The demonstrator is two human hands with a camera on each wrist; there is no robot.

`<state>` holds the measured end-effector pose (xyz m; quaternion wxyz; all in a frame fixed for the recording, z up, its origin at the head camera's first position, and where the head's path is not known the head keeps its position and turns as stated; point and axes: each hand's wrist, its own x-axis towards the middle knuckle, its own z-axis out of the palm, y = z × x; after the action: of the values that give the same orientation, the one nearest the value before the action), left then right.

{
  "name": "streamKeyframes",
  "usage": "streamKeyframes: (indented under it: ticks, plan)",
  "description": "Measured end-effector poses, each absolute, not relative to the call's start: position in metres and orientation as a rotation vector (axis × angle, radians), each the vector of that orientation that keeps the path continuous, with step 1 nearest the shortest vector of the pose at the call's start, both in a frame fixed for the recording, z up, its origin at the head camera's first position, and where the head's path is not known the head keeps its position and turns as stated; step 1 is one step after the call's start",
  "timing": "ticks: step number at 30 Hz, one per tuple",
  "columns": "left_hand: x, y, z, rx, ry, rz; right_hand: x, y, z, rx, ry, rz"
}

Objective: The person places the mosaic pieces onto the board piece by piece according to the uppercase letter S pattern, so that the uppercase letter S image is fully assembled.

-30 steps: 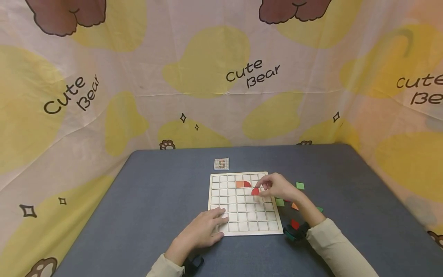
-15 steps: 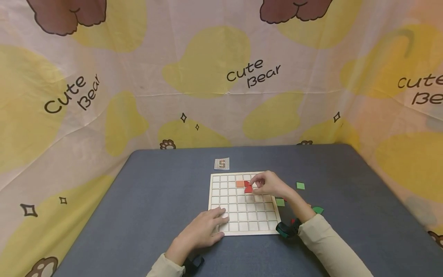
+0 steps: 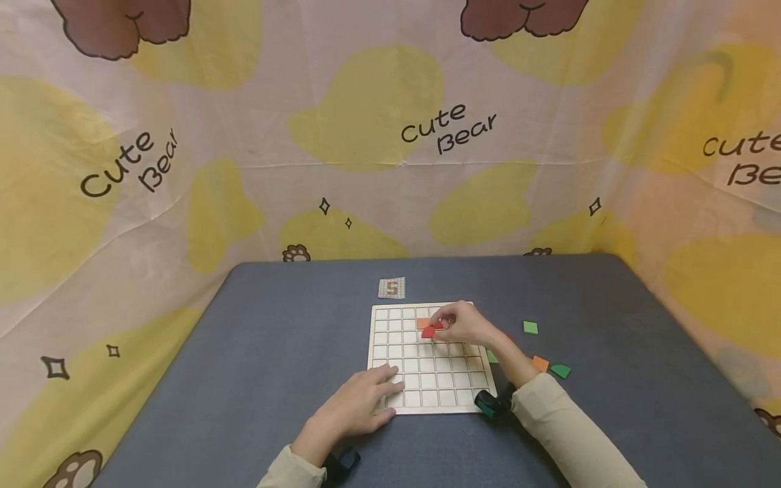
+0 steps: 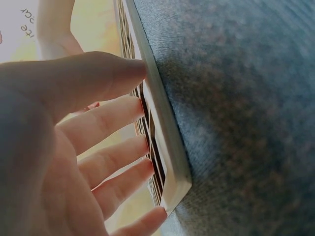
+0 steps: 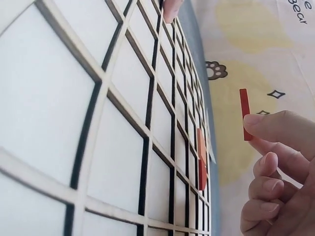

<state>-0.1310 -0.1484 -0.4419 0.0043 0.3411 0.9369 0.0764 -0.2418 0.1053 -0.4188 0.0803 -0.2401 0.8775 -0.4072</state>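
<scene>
My right hand point(image 3: 460, 324) pinches a red quarter-round tile point(image 3: 428, 332) between thumb and fingers. In the right wrist view this red tile point(image 5: 245, 113) is seen edge-on, held apart from the grid. Below it lies a white gridded board point(image 3: 421, 379) with a pale wooden frame. An orange square tile point(image 3: 423, 323) sits in one of its cells, and a second red tile point(image 5: 202, 174) lies beside it, partly hidden by my fingers in the head view. With fingers spread, my left hand point(image 3: 360, 401) rests on the board's near left corner.
Beyond the board lies a small patterned card point(image 3: 392, 288). On the table to the right are a light green square point(image 3: 530, 328), an orange tile point(image 3: 539, 363) and a green quarter-round tile point(image 3: 560, 371). Another green tile point(image 3: 492, 356) is partly covered by my right arm.
My right hand has moved left across the board with the red tile, which is now just below the orange square. My left hand has stayed where it was.
</scene>
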Motion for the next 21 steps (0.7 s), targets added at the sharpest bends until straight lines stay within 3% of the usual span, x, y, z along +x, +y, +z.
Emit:
streamKeyframes:
  ticks: [21]
  plan:
    - [-0.129, -0.148, -0.439, 1.045, 2.922, 0.252, -0.259, 0.082, -0.428, -0.606, 2.669, -1.192]
